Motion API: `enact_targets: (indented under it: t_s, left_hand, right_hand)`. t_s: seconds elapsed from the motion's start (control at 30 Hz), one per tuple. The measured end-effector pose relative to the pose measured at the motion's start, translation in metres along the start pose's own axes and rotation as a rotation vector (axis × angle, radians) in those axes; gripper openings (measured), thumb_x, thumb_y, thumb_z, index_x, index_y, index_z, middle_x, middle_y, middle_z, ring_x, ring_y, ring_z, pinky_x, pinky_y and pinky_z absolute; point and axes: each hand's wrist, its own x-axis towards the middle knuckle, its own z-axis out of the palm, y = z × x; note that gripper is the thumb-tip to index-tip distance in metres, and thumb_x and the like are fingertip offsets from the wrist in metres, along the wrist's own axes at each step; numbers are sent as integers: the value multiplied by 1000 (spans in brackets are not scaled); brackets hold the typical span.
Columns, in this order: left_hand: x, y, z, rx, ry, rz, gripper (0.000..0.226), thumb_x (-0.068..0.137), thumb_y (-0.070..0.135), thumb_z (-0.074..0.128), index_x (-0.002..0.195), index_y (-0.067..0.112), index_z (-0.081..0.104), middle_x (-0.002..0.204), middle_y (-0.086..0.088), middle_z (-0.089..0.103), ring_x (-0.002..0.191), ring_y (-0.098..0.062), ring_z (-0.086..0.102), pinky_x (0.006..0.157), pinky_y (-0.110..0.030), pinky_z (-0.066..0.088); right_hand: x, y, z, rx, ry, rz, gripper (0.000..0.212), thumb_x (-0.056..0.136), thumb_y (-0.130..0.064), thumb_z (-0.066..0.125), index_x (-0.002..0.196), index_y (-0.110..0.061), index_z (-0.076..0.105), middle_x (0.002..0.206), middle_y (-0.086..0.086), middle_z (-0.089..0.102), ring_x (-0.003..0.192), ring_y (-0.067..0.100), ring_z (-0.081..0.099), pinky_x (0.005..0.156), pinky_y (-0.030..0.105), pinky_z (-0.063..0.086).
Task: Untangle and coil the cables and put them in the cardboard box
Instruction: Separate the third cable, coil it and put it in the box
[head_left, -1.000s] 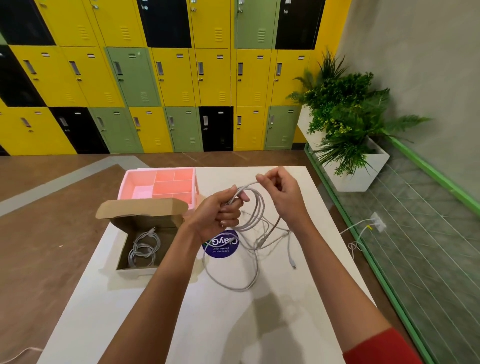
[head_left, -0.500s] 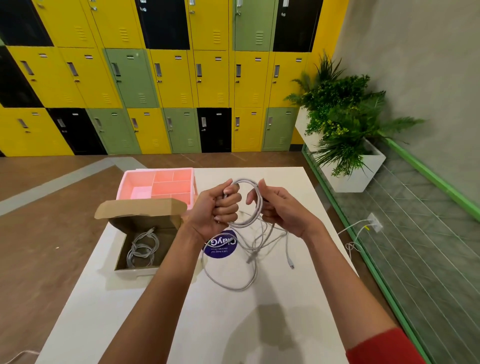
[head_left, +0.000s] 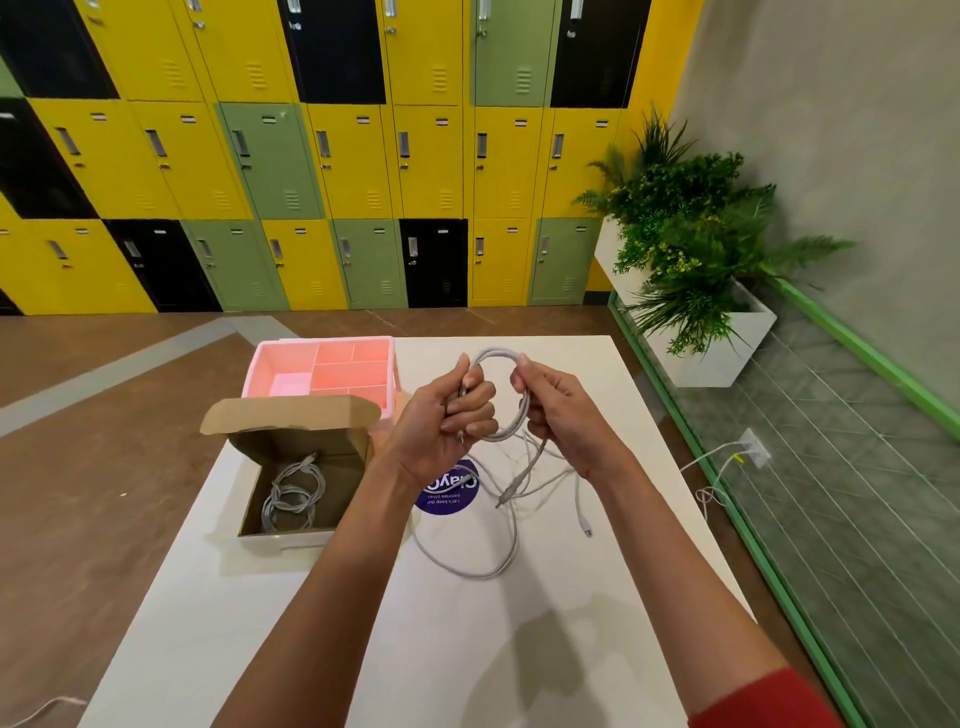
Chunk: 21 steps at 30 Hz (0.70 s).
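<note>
Grey cable (head_left: 501, 395) hung looped above the table (head_left: 519, 649), left hand (head_left: 447, 421) and right hand (head_left: 558, 410) each gripping a side; loose ends trailed down. Another coil (head_left: 293, 493) lay in the box (head_left: 291, 431).

left of the grip on the coil (head_left: 497, 355): cardboard box (head_left: 280, 536) open on top, one coiled cable (head_left: 293, 493) inside | far-left: lid flap (head_left: 291, 415) and pink tray (head_left: 322, 364) block it | below: loose cables (head_left: 475, 574) sprawl | nearer: bare table (head_left: 467, 649), plenty of room
</note>
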Motion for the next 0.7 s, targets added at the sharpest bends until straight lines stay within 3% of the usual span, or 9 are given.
enact_targets:
  t_s: [0.17, 0.27, 0.43, 0.53, 0.7]
  left_hand:
    - [-2, 3, -1, 56, 46, -8, 41, 102, 30, 30, 64, 16, 41, 45, 8, 29, 38, -4, 11, 31, -13, 23]
    - [-4, -2, -2, 177, 28, -92, 42, 99, 38, 34, 64, 17, 41, 47, 9, 26, 37, -3, 14, 32, -14, 20]
    - [-4, -19, 12, 387, -23, -169, 45, 97, 51, 32, 66, 19, 34, 51, 8, 20, 41, -4, 13, 34, -14, 20]
    - [-3, -21, 17, 441, -2, -117, 43, 97, 47, 36, 64, 20, 31, 52, 8, 19, 40, -2, 16, 35, -15, 17]
    - [0, -19, 22, 331, 62, 3, 41, 97, 39, 38, 60, 21, 34, 46, 10, 23, 35, 0, 18, 31, -14, 12]
  right_hand:
    - [-1, -6, -5, -158, 162, -127, 27, 98, -34, 48, 96, -9, 59, 51, -15, 42, 45, 0, 34, 47, 13, 29]
    - [1, -18, -14, -229, 242, -262, 24, 97, -25, 53, 89, -5, 62, 55, -22, 54, 55, -5, 46, 60, 9, 40]
    - [5, -31, -17, -261, 287, -346, 25, 95, -22, 58, 83, -1, 63, 72, -10, 60, 69, -11, 54, 67, 5, 40]
    - [3, -30, -24, -211, 295, -322, 22, 94, -21, 60, 81, -3, 63, 62, -17, 58, 63, -10, 53, 63, 4, 39]
    - [-6, -17, -43, -228, 185, -215, 26, 96, -26, 55, 89, -4, 68, 45, -17, 42, 44, 1, 34, 45, 10, 28]
